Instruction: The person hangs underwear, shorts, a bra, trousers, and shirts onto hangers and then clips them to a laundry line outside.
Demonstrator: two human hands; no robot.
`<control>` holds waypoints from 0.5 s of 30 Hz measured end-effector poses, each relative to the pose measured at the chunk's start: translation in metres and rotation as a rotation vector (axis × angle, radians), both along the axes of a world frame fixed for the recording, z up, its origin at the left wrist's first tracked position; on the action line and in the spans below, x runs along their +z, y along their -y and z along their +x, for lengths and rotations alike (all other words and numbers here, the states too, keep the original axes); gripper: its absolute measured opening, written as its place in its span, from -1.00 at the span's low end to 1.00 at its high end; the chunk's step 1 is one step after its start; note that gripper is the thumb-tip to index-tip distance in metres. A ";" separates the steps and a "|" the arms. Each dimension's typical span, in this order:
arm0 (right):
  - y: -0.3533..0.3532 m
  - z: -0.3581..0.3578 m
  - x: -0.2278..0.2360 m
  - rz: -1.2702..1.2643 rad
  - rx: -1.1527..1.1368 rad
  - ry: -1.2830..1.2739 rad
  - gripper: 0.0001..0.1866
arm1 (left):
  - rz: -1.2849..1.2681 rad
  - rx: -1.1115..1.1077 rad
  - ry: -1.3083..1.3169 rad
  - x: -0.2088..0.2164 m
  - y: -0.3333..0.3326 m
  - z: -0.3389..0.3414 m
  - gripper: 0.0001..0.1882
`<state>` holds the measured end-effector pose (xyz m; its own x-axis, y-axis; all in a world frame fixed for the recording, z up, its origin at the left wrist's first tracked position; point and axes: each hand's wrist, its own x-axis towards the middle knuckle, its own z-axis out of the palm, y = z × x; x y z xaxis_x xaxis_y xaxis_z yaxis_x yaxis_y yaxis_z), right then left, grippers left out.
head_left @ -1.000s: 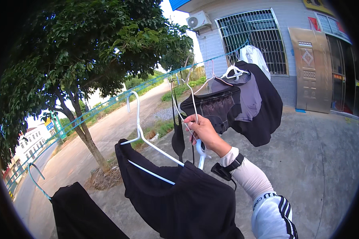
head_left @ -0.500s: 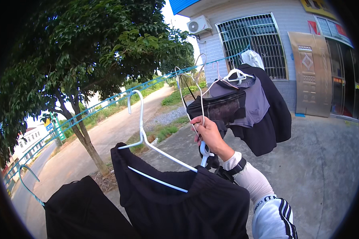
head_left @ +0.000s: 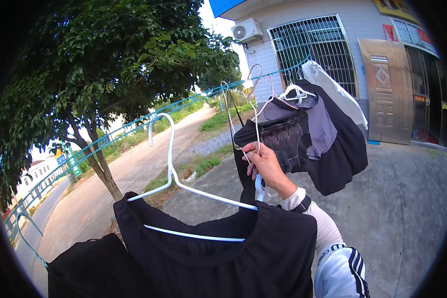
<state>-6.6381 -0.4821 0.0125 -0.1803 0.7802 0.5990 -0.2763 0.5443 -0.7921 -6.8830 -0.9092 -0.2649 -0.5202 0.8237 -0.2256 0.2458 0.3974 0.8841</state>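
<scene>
1. black garment (head_left: pixel 218 268): wide neckline, on a white hanger (head_left: pixel 171 166); lower foreground. likely soft, fairly light, apt to slide on the smooth arms; best taken at the hanger's neck, under the hook. what bears the weight cannot be told.

2. dark garment (head_left: pixel 87 270): left foreground, just beside item 1, on a teal hanger (head_left: pixel 19 233).

3. right grip (head_left: pixel 265 169): bare fingers together, clamped on a thin pale hanger. left grip: not in view; state cannot be told.

4. thin pale hanger (head_left: pixel 257 126): mid-view, beyond item 1's right shoulder, beside the teal line (head_left: pixel 118 134). probably light, springy, easily bent; hold near its neck, where the wires meet. whether hooked on the line cannot be told.

5. pale blue plastic piece (head_left: pixel 260 187): directly below the right grip; contact unclear.

6. black garment with sheer panel (head_left: pixel 285 136): just behind the right grip; likely limp, delicate.

7. grey top (head_left: pixel 324 129), larger black garment (head_left: pixel 350 161), white garment (head_left: pixel 335 94): hanging farther along.

8. window grille (head_left: pixel 315 54), metallic door panel (head_left: pixel 385 89): far background.
</scene>
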 end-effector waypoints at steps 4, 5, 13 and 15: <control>-0.003 -0.004 -0.003 -0.030 0.011 0.038 -0.83 | -0.024 0.039 0.074 -0.004 -0.001 -0.001 -0.66; -0.003 -0.005 -0.004 -0.027 0.011 0.039 -0.83 | -0.015 0.044 0.094 -0.008 -0.002 -0.002 -0.65; 0.008 0.005 -0.022 -0.193 -0.010 0.190 -0.79 | -0.044 0.032 0.072 -0.029 -0.010 -0.006 -0.66; 0.020 0.015 -0.014 -0.209 -0.012 0.259 -0.78 | -0.065 0.045 0.073 -0.029 -0.007 -0.004 -0.67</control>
